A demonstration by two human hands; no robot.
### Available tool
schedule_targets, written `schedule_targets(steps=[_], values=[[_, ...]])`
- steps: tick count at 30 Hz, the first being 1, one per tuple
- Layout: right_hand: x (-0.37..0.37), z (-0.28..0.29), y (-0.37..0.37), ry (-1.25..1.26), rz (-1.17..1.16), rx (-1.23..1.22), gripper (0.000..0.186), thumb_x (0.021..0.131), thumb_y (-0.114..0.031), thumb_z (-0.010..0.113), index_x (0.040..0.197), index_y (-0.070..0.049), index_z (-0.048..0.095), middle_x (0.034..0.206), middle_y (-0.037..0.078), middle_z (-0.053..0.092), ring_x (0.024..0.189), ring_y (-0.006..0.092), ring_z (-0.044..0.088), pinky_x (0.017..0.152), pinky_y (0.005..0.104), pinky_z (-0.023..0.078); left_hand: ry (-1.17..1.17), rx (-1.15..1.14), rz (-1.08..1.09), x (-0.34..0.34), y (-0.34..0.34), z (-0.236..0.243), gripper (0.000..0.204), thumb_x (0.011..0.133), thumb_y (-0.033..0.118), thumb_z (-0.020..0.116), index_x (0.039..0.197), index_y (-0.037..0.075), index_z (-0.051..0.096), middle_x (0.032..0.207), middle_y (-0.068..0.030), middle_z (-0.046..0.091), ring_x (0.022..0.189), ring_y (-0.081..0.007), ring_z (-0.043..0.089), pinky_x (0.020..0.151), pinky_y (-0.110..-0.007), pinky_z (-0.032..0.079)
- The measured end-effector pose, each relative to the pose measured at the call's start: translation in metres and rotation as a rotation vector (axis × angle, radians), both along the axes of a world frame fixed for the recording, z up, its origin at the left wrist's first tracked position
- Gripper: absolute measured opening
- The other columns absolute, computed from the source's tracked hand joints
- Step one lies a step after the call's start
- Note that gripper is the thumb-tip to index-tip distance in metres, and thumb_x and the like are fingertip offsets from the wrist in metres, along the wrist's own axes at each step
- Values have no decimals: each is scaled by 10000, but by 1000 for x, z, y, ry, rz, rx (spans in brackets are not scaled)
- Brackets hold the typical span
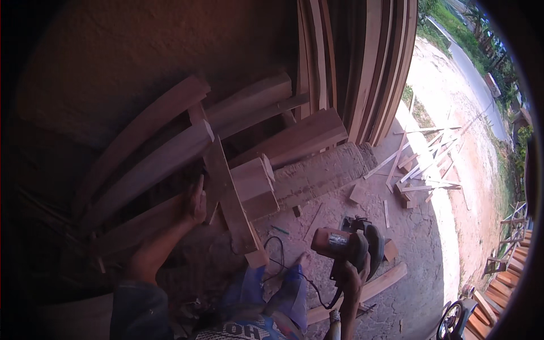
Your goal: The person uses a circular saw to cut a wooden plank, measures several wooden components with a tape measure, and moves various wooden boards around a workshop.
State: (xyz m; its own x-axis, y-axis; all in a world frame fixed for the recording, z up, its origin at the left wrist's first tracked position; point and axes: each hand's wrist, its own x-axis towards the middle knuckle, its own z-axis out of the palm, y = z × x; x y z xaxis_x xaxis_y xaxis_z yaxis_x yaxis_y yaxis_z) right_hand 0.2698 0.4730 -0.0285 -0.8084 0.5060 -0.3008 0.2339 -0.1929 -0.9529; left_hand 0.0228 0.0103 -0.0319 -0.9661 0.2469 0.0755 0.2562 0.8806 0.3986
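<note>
The narrow plank (229, 198) is found immediately to the right of the left hand (197, 204), which is plainly the nearer of the two; from the right hand (352, 277) it is set off to the left and farther forward, with a clear gap between. The plank's long axis is slanted: its far end is placed ahead of the left hand, and its near end is brought down to the right of that hand, toward the person's legs. The left hand is held open, with fingers extended forward, roughly along the plank's left edge; whether the wood is touched cannot be told. By the right hand the handle of a circular saw (328, 242) is gripped, the tool being carried just ahead of that hand, its dark rounded guard turned to the right, away from the plank. Beyond the plank, as seen from the left hand, a thick wooden block (252, 184) is positioned, partly covered by it. To the left of the right hand, the black cord (311, 287) is trailed in a loose curve toward the plank's near end.
</note>
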Motion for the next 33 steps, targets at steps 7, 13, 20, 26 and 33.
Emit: schedule_targets(steps=[7, 13, 20, 26, 33], values=[[5, -128, 49, -305, 51, -31, 768, 834, -152, 662, 1520, -19, 343, 1322, 140, 568, 1133, 239, 583, 989, 352, 457, -63, -19, -33, -7, 1, -11, 562, 1021, 227, 292, 1496, -74, 301, 1480, -306, 395, 1379, -446, 379, 1165, -442, 272], [8, -328, 82, -387, 482, 575, 769, 837, -169, 680, 1510, -71, 320, 1289, 374, 519, 1247, 507, 492, 1039, 491, 422, -115, 131, 49, -5, -12, -22, 620, 1036, 322, 317, 1516, -67, 267, 1518, -236, 378, 1410, -347, 362, 1169, -407, 267], [-18, -471, 112, -758, 884, 652, 676, 760, -83, 587, 1394, -70, 353, 1041, 319, 652, 971, 469, 649, 843, 554, 509, -145, 151, 152, 3, -27, -24, 657, 1040, 380, 336, 1522, -60, 258, 1529, -198, 376, 1416, -293, 360, 1167, -390, 271], [-24, -569, 128, -1007, 914, 714, 586, 789, -62, 568, 1353, -46, 411, 1117, 266, 672, 1032, 403, 675, 846, 516, 565, -152, 81, 214, 7, -28, -26, 664, 1036, 397, 346, 1515, -56, 271, 1515, -194, 385, 1403, -286, 370, 1159, -391, 280], [-31, -614, 114, -1091, 874, 713, 333, 846, -68, 556, 1173, -29, 610, 1080, 235, 694, 1003, 379, 695, 799, 494, 591, -164, 3, 277, 0, -16, -32, 672, 1031, 416, 358, 1508, -52, 286, 1500, -189, 395, 1388, -278, 382, 1150, -391, 290]])
